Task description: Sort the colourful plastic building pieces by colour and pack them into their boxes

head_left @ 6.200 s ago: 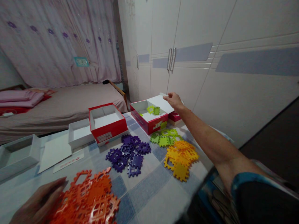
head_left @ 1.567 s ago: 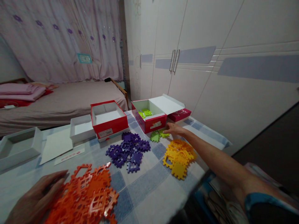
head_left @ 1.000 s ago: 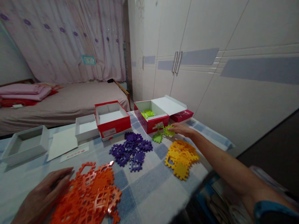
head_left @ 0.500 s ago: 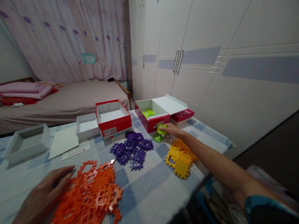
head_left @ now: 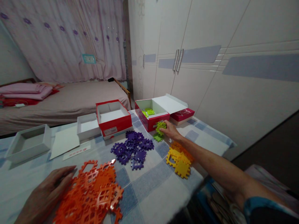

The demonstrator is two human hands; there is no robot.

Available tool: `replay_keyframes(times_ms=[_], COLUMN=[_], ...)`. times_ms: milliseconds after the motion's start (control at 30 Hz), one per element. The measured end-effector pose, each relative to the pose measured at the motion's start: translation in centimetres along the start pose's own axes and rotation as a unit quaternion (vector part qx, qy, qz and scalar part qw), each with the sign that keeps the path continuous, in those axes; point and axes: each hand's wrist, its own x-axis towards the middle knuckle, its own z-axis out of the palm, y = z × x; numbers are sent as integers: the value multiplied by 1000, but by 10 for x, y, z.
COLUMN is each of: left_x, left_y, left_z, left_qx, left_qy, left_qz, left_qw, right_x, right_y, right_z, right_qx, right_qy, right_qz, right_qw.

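Note:
My right hand (head_left: pixel 171 131) pinches a lime-green toothed building piece (head_left: pixel 160 128), tilted on edge in front of the red box (head_left: pixel 149 122). Just below it, a second green piece (head_left: pixel 158 137) lies on the cloth. Under my right forearm is a heap of yellow toothed pieces (head_left: pixel 182 168). My left hand (head_left: pixel 46 193) rests on the table with its fingers stretched out, along the left side of a big pile of orange pieces (head_left: pixel 102 180). Purple pieces (head_left: pixel 137 144) lie spread between the two piles. More green pieces (head_left: pixel 148 112) are inside the red box.
A second red box (head_left: pixel 116 126), a small white tray (head_left: pixel 87 133) and a larger grey-white tray (head_left: pixel 28 155) stand along the back left. A white sheet (head_left: pixel 65 141) and a printed strip (head_left: pixel 77 151) lie near them. A lidded maroon box (head_left: pixel 183 115) is at the back right.
My right hand has turned the pinched green piece more upright and shifted it slightly left. My left hand stays beside the orange pile.

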Motion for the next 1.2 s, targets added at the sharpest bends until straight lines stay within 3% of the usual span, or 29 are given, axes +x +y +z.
replay_keyframes(times_ms=[100, 200, 267, 433, 633, 733, 867, 1000, 1100, 1200], left_x=[0, 0, 0, 0, 8, 10, 10, 10, 9, 6], left_y=[-1, -2, 0, 1, -28, -34, -29, -32, -31, -18], left_z=[0, 1, 1, 0, 11, 14, 13, 14, 13, 8], left_qx=[-2, 2, 5, 8, 4, -10, -28, -34, -32, -35], left_qy=[14, 20, 19, 18, 18, 12, 14, 16, 29, 34], left_qz=[7, 5, 6, 4, 26, 28, 25, 29, 26, 24], left_qw=[1000, 1000, 1000, 1000, 999, 999, 999, 999, 999, 999], right_x=[-2, -5, -7, -7, -11, -19, -11, 38, 78, 94], right_y=[-1, -4, -5, -7, -10, -11, -23, -56, -75, -70], right_z=[-10, -9, -5, 5, 9, 7, -9, -30, -44, -53], right_qx=[74, 50, -12, -76, -90, -19, 208, 353, 288, 157], right_qy=[3, -113, -152, -118, -98, -90, -98, -18, 98, 227], right_qz=[1, 18, 14, 17, 10, 6, 37, 34, 43, 75], right_qw=[997, 992, 988, 990, 991, 996, 973, 935, 952, 958])
